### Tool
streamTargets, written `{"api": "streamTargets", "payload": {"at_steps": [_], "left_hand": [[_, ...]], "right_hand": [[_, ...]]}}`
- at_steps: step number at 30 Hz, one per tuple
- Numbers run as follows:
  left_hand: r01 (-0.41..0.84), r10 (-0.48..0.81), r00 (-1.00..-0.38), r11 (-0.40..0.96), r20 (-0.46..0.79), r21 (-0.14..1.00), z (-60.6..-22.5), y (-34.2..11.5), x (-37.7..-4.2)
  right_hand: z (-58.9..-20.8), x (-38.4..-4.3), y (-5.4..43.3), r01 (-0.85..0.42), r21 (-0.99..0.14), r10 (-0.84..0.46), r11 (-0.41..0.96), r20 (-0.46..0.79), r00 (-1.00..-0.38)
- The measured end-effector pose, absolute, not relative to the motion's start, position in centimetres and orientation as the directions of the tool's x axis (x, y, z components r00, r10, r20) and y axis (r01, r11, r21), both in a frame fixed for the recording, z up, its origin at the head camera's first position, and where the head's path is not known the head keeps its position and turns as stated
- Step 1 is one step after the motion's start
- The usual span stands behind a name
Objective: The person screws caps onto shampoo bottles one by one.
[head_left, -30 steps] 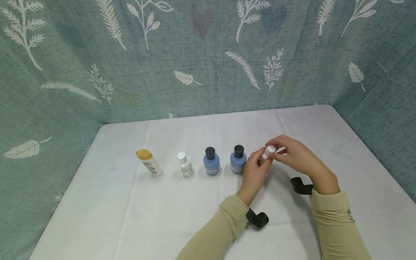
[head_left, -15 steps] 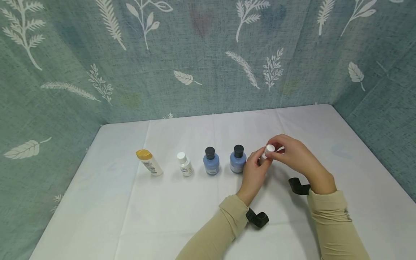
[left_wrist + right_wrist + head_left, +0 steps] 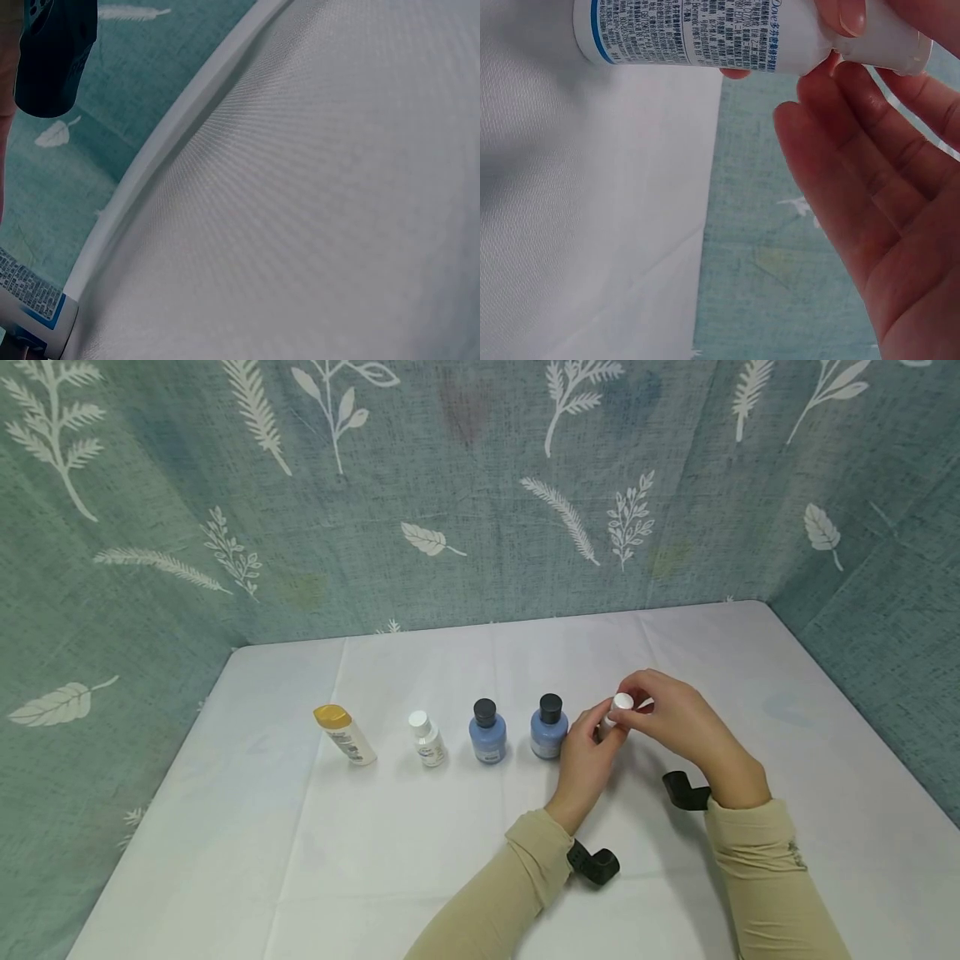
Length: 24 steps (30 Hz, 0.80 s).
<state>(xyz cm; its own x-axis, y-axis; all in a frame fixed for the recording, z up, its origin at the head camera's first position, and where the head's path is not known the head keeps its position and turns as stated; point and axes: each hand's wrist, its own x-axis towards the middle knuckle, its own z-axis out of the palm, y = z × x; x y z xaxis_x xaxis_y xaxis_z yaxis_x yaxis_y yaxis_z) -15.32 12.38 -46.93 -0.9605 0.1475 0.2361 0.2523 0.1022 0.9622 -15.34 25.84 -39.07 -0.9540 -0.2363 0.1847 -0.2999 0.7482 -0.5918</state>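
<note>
A small white bottle (image 3: 682,34) with printed text and a blue stripe is between both hands at the right of the row. My left hand (image 3: 583,768) grips its body, fingers curled round it. At the top, the thumb and fingers of my right hand (image 3: 675,718) pinch its white cap (image 3: 622,701). In the right wrist view the cap stays on the neck, and the lower fingers (image 3: 855,150) reach toward it. Only the bottle's base end shows in the left wrist view. Just left of the left hand stands a blue bottle (image 3: 549,739) with a black cap.
Further left along the white table (image 3: 390,860) are a second blue bottle (image 3: 488,743), another white bottle (image 3: 430,747) and a white bottle with a yellow cap (image 3: 351,742). Patterned green cloth (image 3: 480,527) rises behind the table. Black camera mounts (image 3: 596,864) jut from the wrists.
My right hand's fingers have drawn closer round the cap, and its wrist and forearm have shifted slightly left. The left hand and the other bottles stay put.
</note>
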Motion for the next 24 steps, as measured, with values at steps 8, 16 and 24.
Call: {"api": "streamTargets", "payload": {"at_steps": [8, 16, 24], "left_hand": [[0.274, 0.131, -0.958, 0.135, 0.257, 0.952, -47.02, 12.28, -15.33], [0.283, 0.140, -0.954, 0.142, 0.264, 0.949, -47.11, 12.22, -15.25], [0.272, 0.155, -0.955, 0.106, 0.255, 0.956, -47.39, 12.19, -15.32]], "right_hand": [[-38.89, -15.27, 25.40, -0.283, -0.554, -0.218, 0.783, 0.182, -0.959], [-38.75, -15.13, 25.72, -0.275, -0.574, -0.248, 0.771, 0.128, -0.960], [-38.98, -15.33, 26.20, -0.352, -0.605, -0.347, 0.714, 0.130, -0.929]]}}
